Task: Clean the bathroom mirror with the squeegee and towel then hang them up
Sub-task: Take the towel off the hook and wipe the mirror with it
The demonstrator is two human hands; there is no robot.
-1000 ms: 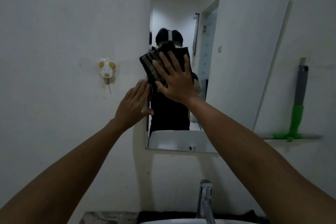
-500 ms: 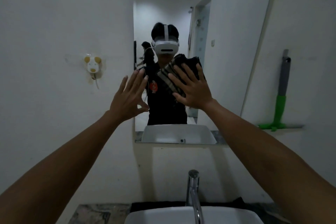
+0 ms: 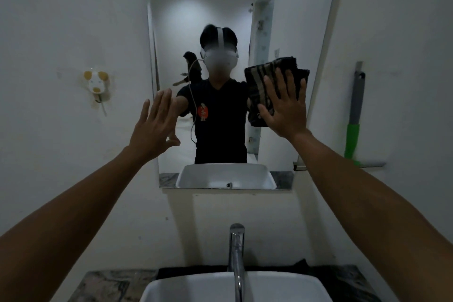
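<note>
Head view: right hand [image 3: 285, 108], spread, half hides towel [image 3: 266, 81]; left hand [image 3: 153, 125] spread; squeegee [image 3: 354, 117] blurred.

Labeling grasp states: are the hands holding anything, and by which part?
Nothing is gripped. The right hand presses the towel flat against the mirror with straight fingers on its lower right part. The left hand is open and empty.

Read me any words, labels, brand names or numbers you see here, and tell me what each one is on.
No text can be read.
Orange emblem on the black shirt reflected in the mirror: too small and blurred to read.
Squeegee, towel, wall hook, faucet: no markings visible.
</note>
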